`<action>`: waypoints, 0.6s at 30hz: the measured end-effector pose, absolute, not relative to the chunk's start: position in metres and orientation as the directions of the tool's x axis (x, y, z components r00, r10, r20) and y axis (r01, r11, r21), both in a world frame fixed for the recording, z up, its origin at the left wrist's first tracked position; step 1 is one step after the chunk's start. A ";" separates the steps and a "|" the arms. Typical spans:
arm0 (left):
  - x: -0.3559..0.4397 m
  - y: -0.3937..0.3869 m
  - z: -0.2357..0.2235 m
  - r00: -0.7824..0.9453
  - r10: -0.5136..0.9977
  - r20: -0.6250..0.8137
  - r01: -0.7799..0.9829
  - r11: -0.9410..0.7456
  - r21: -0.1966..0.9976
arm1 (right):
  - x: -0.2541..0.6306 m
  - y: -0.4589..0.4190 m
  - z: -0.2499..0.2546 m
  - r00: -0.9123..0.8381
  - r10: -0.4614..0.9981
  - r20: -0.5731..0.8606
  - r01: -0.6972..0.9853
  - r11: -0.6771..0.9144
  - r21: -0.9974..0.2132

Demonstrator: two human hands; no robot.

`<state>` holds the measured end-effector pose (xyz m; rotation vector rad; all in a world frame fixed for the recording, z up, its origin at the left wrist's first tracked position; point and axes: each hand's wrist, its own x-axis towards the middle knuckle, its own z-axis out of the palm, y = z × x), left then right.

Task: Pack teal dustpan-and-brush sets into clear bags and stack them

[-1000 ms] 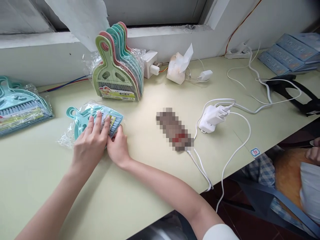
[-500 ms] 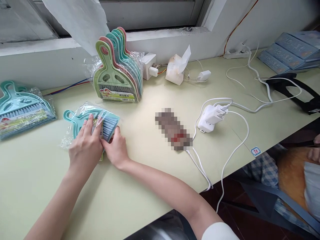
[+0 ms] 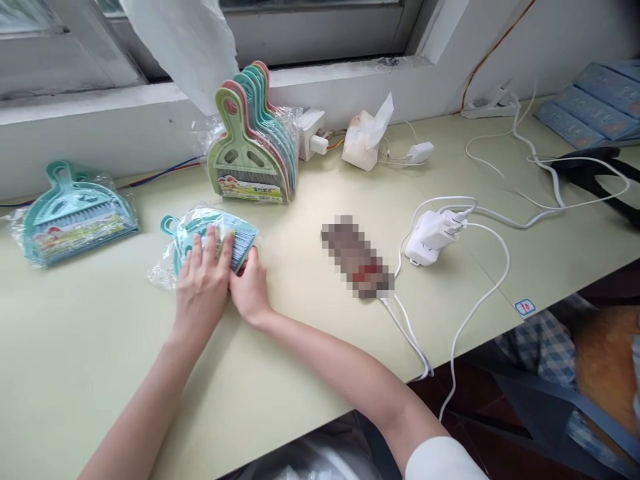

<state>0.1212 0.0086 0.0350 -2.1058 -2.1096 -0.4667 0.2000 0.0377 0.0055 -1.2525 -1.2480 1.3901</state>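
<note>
A turquoise dustpan and brush set [image 3: 243,233] in clear plastic wrap lies on the table in front of me, its handle pointing left. My left hand [image 3: 205,280] rests flat on top of it, fingers stretched out over the brush and label. At the set's lower right corner, my right hand [image 3: 251,287] grips the edge with thumb and fingers; part of that grip is hidden. Another wrapped turquoise dustpan set [image 3: 83,220] lies to the left. Behind, a row of wrapped dustpan sets [image 3: 250,153] in green, pink and turquoise stands upright against the wall.
Right of my hands lies a blurred-out object [image 3: 357,257] with a white cable. Beyond it stands a white plug adapter [image 3: 433,233] with cords. Blue boxes [image 3: 595,107] and a black object [image 3: 600,177] are far right. A person's checked clothing [image 3: 545,340] shows beside the table.
The whole view has shifted, so things on the table appear farther right. My left hand's fingers lie a little closer together on the wrapped set; the right hand keeps its hold.
</note>
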 end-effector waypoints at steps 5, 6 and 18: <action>0.116 0.004 0.030 -0.091 0.946 0.312 0.989 0.050 0.139 | 0.199 0.035 0.003 -0.146 0.982 -0.118 0.009 -0.118 -0.993; 0.114 0.003 0.029 -0.098 0.944 0.315 0.990 0.060 0.131 | 0.199 0.034 0.003 -0.152 0.982 -0.113 -0.003 -0.115 -0.993; 0.103 -0.010 0.033 -0.041 0.926 0.374 0.998 0.020 0.059 | 0.198 0.031 -0.002 -0.164 0.986 -0.042 0.008 -0.041 -0.999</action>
